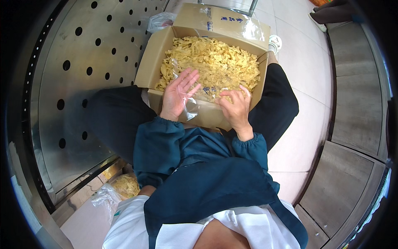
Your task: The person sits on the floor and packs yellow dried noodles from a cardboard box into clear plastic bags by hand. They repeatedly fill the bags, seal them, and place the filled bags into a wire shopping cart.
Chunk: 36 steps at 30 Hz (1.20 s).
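Note:
A cardboard box (pixel 155 59) between my knees is filled with crinkled yellow dried food pieces (pixel 211 53). A clear plastic bag (pixel 203 79), bearing blue print, lies over the near part of them. My left hand (pixel 180 93) is at the box's near left, palm turned up and fingers apart. A loose fold of the clear plastic hangs by its thumb and palm. At the near right, my right hand (pixel 234 105) has its thumb and curled fingers pinched on the bag's edge. The exact grip is partly hidden by the fingers.
A perforated metal panel (pixel 102 59) stands along the left, with wood-grain panels (pixel 357 102) on the right. Another plastic bag of yellow pieces (pixel 126 186) rests behind me at lower left. A person's leg (pixel 334 14) shows at upper right, on the tiled floor (pixel 298 133).

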Motion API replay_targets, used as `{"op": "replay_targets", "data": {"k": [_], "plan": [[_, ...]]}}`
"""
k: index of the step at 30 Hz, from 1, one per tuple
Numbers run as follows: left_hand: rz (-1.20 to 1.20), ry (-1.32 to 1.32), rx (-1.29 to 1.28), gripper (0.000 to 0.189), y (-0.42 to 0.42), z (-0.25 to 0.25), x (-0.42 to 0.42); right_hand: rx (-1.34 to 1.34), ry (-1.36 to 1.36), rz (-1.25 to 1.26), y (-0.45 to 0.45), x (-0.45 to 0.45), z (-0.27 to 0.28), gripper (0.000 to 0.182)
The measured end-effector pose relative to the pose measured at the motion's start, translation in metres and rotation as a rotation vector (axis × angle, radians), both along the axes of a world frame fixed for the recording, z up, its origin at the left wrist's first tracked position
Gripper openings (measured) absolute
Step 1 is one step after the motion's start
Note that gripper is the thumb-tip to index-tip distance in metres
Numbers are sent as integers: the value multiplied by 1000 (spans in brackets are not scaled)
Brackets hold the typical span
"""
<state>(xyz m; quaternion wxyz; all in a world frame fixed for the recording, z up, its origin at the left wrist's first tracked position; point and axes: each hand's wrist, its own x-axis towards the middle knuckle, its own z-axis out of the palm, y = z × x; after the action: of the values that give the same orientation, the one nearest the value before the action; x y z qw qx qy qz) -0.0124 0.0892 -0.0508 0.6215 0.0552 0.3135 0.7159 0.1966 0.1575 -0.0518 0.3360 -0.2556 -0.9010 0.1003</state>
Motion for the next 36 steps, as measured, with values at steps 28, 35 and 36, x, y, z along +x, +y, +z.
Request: {"op": "replay_targets", "data": {"k": [28,35,36], "plan": [[-56,2336,659,47,21,84,25,-1129,621,-200,12,-63,3,44],[-220,1922,138,33,35,111,-4,-1064,791,-137,16,-64,13,52],[-308,2019,173,30,39,118,-14,-1103,847,-106,15,-67,17,52]]}}
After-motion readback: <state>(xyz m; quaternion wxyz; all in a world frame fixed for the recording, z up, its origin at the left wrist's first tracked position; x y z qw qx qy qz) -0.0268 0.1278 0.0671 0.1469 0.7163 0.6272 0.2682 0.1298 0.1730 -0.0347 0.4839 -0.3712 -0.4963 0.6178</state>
